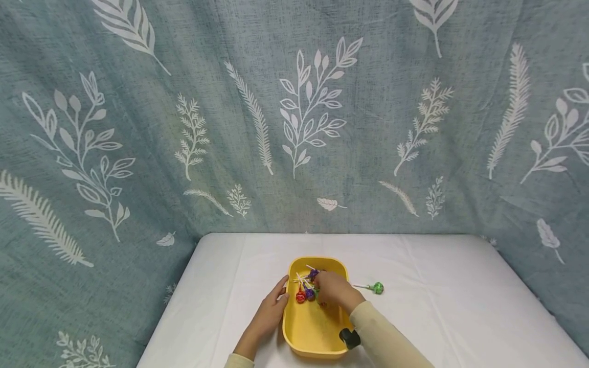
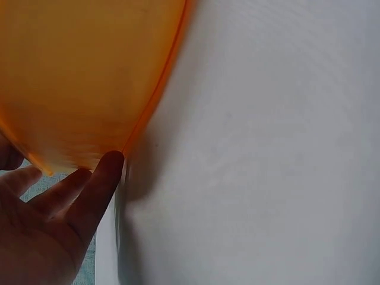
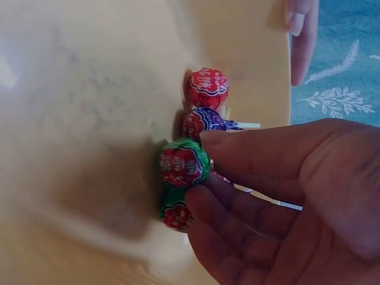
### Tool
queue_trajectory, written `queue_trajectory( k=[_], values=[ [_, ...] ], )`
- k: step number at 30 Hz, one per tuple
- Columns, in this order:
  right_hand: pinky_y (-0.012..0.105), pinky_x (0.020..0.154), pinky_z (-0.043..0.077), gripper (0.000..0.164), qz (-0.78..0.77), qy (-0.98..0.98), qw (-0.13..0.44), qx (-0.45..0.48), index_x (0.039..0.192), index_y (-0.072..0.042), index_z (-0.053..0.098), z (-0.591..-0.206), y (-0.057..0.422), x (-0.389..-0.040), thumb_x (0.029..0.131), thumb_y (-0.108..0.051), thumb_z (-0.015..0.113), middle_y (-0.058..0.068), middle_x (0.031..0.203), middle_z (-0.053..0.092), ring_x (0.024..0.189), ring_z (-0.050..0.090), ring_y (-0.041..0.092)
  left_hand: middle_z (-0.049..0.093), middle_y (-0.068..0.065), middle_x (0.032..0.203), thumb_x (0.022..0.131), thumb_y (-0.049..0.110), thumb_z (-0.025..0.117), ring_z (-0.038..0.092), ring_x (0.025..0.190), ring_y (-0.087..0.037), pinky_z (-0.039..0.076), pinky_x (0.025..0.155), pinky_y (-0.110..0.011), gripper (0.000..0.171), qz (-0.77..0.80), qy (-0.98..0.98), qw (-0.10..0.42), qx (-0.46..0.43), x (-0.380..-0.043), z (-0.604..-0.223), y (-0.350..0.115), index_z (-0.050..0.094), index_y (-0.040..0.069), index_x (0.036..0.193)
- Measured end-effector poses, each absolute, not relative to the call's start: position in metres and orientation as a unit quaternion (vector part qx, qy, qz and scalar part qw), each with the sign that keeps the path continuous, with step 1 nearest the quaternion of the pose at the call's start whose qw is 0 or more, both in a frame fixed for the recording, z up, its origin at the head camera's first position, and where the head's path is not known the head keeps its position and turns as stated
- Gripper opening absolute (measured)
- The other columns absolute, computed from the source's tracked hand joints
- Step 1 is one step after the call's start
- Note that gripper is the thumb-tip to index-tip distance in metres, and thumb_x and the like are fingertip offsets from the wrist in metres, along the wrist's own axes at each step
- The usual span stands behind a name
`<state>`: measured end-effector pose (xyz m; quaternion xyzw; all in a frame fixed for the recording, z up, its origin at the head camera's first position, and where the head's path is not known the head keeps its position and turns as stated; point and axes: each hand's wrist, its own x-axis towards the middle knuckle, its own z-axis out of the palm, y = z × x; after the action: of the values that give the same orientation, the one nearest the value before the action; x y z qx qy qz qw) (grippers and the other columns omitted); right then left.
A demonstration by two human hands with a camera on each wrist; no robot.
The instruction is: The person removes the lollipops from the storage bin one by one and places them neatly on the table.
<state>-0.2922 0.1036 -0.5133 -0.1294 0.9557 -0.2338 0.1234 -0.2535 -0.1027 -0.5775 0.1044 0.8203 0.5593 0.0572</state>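
A yellow plastic tub [image 1: 317,332] stands on the white table with several wrapped lollipops grouped in its far half. My left hand [image 1: 270,309] holds its left side, fingers along the wall at the rim [image 2: 145,116]. Reaching into the tub, my right hand [image 1: 338,291] pinches a green-and-red lollipop [image 3: 183,163] between thumb and fingertips. Right beside that one sit a second green lollipop [image 3: 176,211], a purple lollipop [image 3: 200,122] and a red lollipop [image 3: 208,87]. The right hand hides part of the group in the head view.
One green lollipop [image 1: 378,288] lies outside the tub on the white tablecloth [image 1: 442,306], its stick pointing left. A blue-green curtain [image 1: 294,204] with white leaf prints hangs behind and at both sides. A small black object [image 1: 349,338] shows beside the right sleeve.
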Motion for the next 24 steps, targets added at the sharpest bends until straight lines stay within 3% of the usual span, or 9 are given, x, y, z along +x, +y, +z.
queue_trajectory(
  k=[4,8,16,24],
  values=[
    [0.027,0.05,0.027,0.038,-0.201,0.962,0.106,-0.154,0.061,-0.013,0.047,-0.517,0.102,-0.293,0.07,0.01,0.076,-0.001,0.061,0.036,0.055,0.033,0.014,0.056,-0.025,0.138,0.108,0.018,0.044,0.062,0.118,-0.036,0.048,0.102,-0.054,0.052,0.561,0.819,0.054,0.109,-0.253,-0.578,-0.103,0.035,0.013,0.159],
    [0.027,0.05,0.021,0.051,-0.166,0.966,0.082,-0.179,0.058,-0.017,0.034,-0.521,0.101,-0.294,0.069,0.01,0.076,-0.004,0.057,0.023,0.054,0.024,0.013,0.057,-0.025,0.137,0.108,0.017,0.044,0.063,0.116,-0.036,0.049,0.101,-0.054,0.052,0.562,0.817,0.048,0.122,-0.253,-0.579,-0.104,0.035,0.011,0.159],
    [0.03,0.056,0.035,0.036,-0.141,0.971,0.072,-0.179,0.07,-0.011,0.053,-0.521,0.097,-0.294,0.066,0.0,0.088,-0.001,0.065,0.046,0.06,0.039,0.014,0.057,-0.026,0.137,0.108,0.015,0.044,0.062,0.117,-0.036,0.046,0.103,-0.055,0.051,0.557,0.82,0.045,0.126,-0.252,-0.578,-0.103,0.035,0.008,0.158],
    [0.029,0.051,0.026,0.034,-0.13,0.975,0.08,-0.161,0.065,-0.016,0.045,-0.524,0.098,-0.293,0.078,0.002,0.07,-0.002,0.06,0.034,0.056,0.032,0.014,0.055,-0.028,0.138,0.108,0.015,0.043,0.061,0.119,-0.038,0.044,0.105,-0.057,0.052,0.555,0.821,0.043,0.128,-0.253,-0.577,-0.102,0.034,0.007,0.158]
  ],
)
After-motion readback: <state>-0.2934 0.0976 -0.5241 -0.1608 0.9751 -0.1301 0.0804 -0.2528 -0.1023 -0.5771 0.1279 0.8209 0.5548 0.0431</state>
